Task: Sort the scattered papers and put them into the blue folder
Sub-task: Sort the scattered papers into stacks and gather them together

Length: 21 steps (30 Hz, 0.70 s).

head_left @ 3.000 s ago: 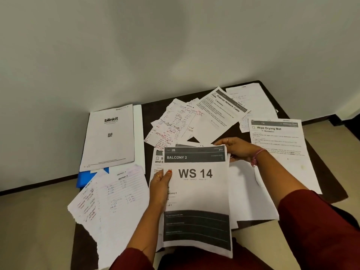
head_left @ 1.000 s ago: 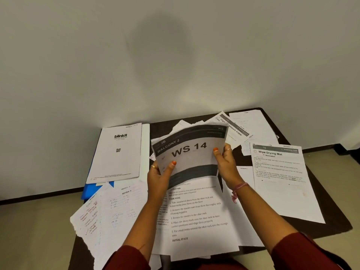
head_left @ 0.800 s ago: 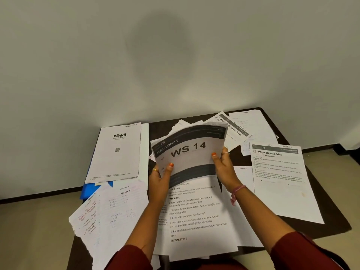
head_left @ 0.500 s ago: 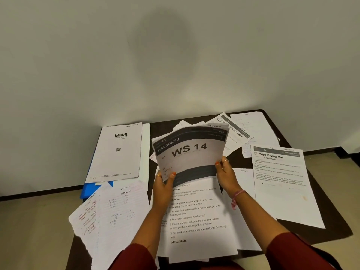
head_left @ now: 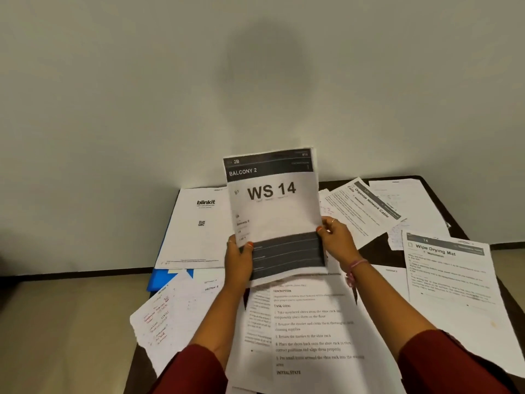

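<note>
Above a dark bench [head_left: 377,253] strewn with loose papers, a person in maroon sleeves holds the "WS 14" sheet [head_left: 274,214] upright with both hands, its printed face toward the camera and its top edge rising in front of the pale wall. Left hand [head_left: 238,258] grips the sheet's lower left edge, thumb pressed on the front and fingers curled behind; right hand [head_left: 336,241] pinches the lower right edge the same way, a ring on one finger and a pink thread band at the wrist. Just left of the held sheet lies the "blinkit" page [head_left: 199,228], flat on the bench, and from under its near edge a corner of the blue folder [head_left: 164,277] shows, shut and mostly covered. Nearer the camera and left of the held sheet, handwritten sheets [head_left: 170,317] with red ink hang partly over the bench edge. Directly below the held sheet, between the two forearms, a typed page headed "TASK GOAL" [head_left: 309,331] lies on top of other white pages. Right of the held sheet rests the "Organize Network Cable" page [head_left: 366,211], set at an angle and overlapping more handwritten notes, with a further white sheet beyond it near the wall. Farther right and nearer the camera lies the "Wipe Drying Mat" page [head_left: 451,282], reaching the bench's right edge.
</note>
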{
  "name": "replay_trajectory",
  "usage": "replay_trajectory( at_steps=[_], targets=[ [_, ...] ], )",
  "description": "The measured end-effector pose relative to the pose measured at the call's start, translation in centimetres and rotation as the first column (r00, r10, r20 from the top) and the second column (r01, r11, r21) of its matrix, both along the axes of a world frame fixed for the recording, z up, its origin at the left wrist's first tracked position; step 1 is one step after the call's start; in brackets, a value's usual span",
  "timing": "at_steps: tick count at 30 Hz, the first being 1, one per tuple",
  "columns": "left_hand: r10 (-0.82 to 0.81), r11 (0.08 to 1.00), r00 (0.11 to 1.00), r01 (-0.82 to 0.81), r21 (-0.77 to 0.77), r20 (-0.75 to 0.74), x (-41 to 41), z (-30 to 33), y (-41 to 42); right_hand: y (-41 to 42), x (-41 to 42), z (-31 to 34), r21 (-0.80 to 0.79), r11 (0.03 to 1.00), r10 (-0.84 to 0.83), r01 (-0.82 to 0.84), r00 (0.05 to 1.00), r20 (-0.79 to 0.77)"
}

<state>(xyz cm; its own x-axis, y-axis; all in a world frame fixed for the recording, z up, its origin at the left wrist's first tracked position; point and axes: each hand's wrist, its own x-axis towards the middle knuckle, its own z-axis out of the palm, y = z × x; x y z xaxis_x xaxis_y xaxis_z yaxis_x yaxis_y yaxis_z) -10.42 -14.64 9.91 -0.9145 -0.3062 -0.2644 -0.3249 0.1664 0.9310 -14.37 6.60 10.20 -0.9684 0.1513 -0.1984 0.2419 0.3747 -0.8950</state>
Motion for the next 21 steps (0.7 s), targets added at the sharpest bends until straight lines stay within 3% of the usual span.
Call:
replay_trajectory(
  at_steps=[5, 8, 15, 21],
  targets=[
    [0.102, 0.993, 0.991, -0.096, -0.069, 0.082, -2.2, -0.2, -6.9, -5.8, -1.4, 0.4, -0.240, 0.971, 0.086, -0.008, 0.944, 0.318],
    [0.142, 0.984, 0.979, -0.125, -0.125, 0.145, -2.6, -1.2, -11.2, -9.8, -2.0, -0.9, -0.262, 0.964, 0.147, -0.035, 0.896, 0.419],
    [0.129, 0.967, 0.961, -0.068, -0.245, 0.244, -4.0, -2.7, -17.7, -17.1, -3.8, -4.1, -0.264, 0.962, 0.197, -0.073, 0.854, 0.483],
    [0.109, 0.964, 0.955, -0.034, -0.262, 0.277, -6.3, -3.7, -20.1, -19.6, -6.4, -6.5, -0.095, 0.986, 0.168, -0.140, 0.881, 0.442]
  ],
)
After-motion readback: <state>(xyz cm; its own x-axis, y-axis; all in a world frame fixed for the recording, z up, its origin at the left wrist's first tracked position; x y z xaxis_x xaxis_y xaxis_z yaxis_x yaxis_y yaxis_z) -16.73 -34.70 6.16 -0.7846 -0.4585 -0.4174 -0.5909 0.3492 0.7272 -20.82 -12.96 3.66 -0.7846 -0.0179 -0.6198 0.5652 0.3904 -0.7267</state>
